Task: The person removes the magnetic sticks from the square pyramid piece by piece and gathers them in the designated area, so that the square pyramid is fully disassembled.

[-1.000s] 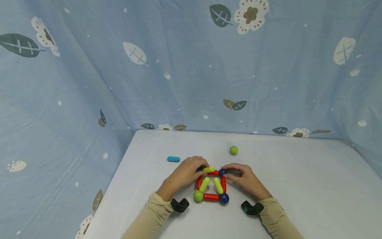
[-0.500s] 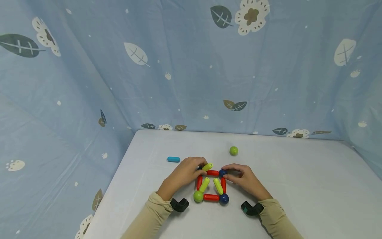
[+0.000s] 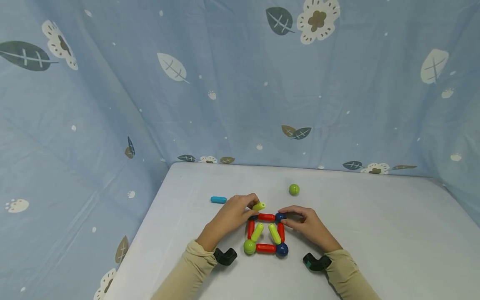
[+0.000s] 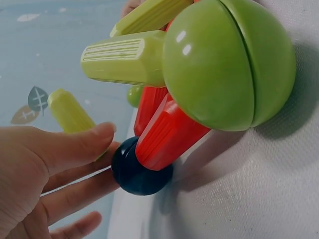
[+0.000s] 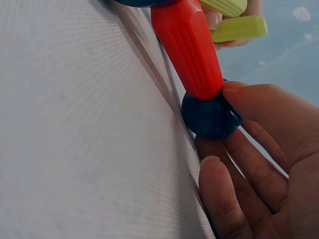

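Note:
My left hand (image 3: 234, 214) pinches a yellow-green magnetic rod (image 3: 259, 206) between thumb and fingers, just above the far-left dark blue ball (image 4: 142, 169). Whether that rod touches the ball is hidden. My right hand (image 3: 309, 225) grips the far-right dark blue ball (image 5: 209, 117) with thumb and fingertips. Red rods (image 3: 266, 248) join the balls in a square on the table. A green ball (image 3: 249, 247) forms its near-left corner and another dark blue ball (image 3: 282, 250) its near-right one. From these two near balls, yellow-green rods (image 3: 257, 232) lean up and inward.
Beyond the square a loose green ball (image 3: 294, 189) lies on the white table (image 3: 375, 225). A loose light-blue rod (image 3: 218, 200) lies to the left of it, near my left hand. Patterned blue cloth (image 3: 240, 104) hangs behind the table and at its sides.
In my left hand the yellow-green rod has shifted up and left, off the far red rod. The fingers have risen slightly, baring more of the far-left ball. My right hand stays put.

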`<move>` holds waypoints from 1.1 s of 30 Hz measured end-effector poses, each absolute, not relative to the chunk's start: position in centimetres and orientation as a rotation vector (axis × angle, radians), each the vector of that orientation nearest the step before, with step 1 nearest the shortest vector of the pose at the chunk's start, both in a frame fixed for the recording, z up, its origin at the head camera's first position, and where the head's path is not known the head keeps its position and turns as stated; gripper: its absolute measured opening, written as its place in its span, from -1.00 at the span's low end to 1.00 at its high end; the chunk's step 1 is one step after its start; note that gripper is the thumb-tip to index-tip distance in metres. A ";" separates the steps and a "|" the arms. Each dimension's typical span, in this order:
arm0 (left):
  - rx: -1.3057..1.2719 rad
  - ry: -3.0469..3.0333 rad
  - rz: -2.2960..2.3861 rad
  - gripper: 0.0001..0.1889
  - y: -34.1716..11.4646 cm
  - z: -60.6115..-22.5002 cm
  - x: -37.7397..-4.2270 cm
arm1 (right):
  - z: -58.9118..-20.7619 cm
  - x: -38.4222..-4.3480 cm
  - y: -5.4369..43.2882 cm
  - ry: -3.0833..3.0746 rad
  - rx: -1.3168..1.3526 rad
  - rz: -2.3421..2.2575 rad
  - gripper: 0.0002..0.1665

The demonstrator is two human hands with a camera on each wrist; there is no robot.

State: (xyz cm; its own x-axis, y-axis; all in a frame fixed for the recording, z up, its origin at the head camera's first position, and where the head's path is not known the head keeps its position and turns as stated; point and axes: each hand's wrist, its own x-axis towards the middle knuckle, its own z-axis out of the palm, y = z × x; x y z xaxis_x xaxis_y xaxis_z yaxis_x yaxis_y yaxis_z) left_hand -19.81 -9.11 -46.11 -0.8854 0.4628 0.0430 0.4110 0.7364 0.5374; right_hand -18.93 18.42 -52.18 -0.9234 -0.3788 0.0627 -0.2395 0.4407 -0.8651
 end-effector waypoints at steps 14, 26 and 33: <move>0.584 2.884 1.028 -0.81 -13.2 -44.7 -20.1 | -52.9 -18.9 18.2 2.533 -0.575 -1.509 -0.68; 0.355 2.911 0.984 -0.77 -22.4 -45.0 -20.4 | -52.6 -19.1 18.3 2.561 -0.565 -1.493 -0.67; 0.274 2.841 0.866 -0.76 -24.2 -45.6 -21.4 | -52.5 -19.1 18.3 2.587 -0.544 -1.476 -0.67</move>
